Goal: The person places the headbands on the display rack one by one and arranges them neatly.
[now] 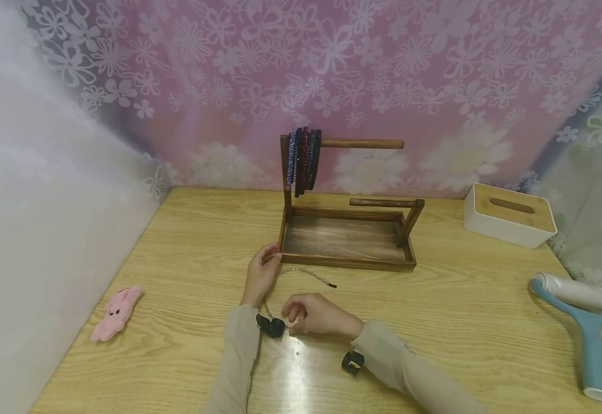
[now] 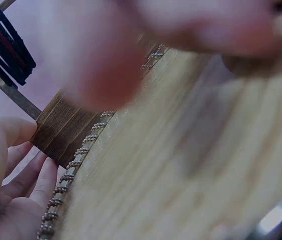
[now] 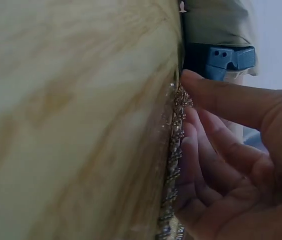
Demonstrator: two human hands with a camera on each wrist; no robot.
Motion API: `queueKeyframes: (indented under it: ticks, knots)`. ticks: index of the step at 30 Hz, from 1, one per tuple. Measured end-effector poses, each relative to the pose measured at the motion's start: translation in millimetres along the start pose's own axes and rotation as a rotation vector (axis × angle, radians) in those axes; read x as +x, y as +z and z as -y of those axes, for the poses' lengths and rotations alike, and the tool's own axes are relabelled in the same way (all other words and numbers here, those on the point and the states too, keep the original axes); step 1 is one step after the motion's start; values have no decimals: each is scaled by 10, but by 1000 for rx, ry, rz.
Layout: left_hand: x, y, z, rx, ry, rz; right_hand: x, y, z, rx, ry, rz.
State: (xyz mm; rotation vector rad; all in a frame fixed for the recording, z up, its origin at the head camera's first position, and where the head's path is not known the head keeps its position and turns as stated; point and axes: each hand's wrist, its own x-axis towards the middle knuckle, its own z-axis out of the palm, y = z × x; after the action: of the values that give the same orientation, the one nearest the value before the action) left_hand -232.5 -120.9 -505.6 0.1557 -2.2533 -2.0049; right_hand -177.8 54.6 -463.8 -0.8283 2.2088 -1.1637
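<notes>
A slim beaded headband (image 1: 306, 271) with a black tip lies curved on the table in front of a dark wooden stand (image 1: 347, 263). At the stand's front left corner, my left hand (image 1: 261, 275) grips the tray wall, thumb on one side and fingers on the other. My right hand (image 1: 318, 313) is nearer to me and pinches one end of the headband. In the right wrist view the thumb (image 3: 231, 100) and curled fingers meet at the beaded band (image 3: 173, 165). Several headbands (image 1: 303, 158) hang on the stand's tall upper bar. The left forearm partly hides the held headband.
A shorter bar (image 1: 380, 202) rises at the stand's right end. To the right are a tissue box (image 1: 510, 224) with a wooden lid and a blue lint roller (image 1: 590, 339). A pink plush toy (image 1: 117, 313) lies at the left edge. A flowered curtain (image 1: 228, 103) hangs behind.
</notes>
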Motion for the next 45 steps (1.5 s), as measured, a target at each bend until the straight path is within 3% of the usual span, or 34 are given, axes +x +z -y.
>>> queueKeyframes:
  ticks: [6, 10, 20, 26, 31, 34, 38, 41, 45]
  knots:
    - [13, -6, -1, 3, -7, -5, -47, -37, -10, -61, -38, 38]
    - [20, -13, 8, 4, 2, -7, -113, -99, -54, -72, -22, 63]
    - [40, -21, 36, -13, -18, -1, -463, -313, -212, -59, 3, 30]
    - [-60, -41, -178, 8, -32, 19, -753, -507, -212, 41, -5, 10]
    - [-160, -58, -340, 21, -15, 27, -979, -712, -229, 137, -34, -68]
    - [-89, -41, -190, 11, -7, 12, -1111, -846, -238, 184, -49, -132]
    - [22, -11, 21, -1, -13, -7, -1302, -995, -206, 259, -4, -240]
    - [17, -1, 13, 8, -12, -12, -1407, -1054, -203, 318, 20, -320]
    - [19, 3, 19, 12, -10, -16, -1482, -1119, -181, 396, -51, -395]
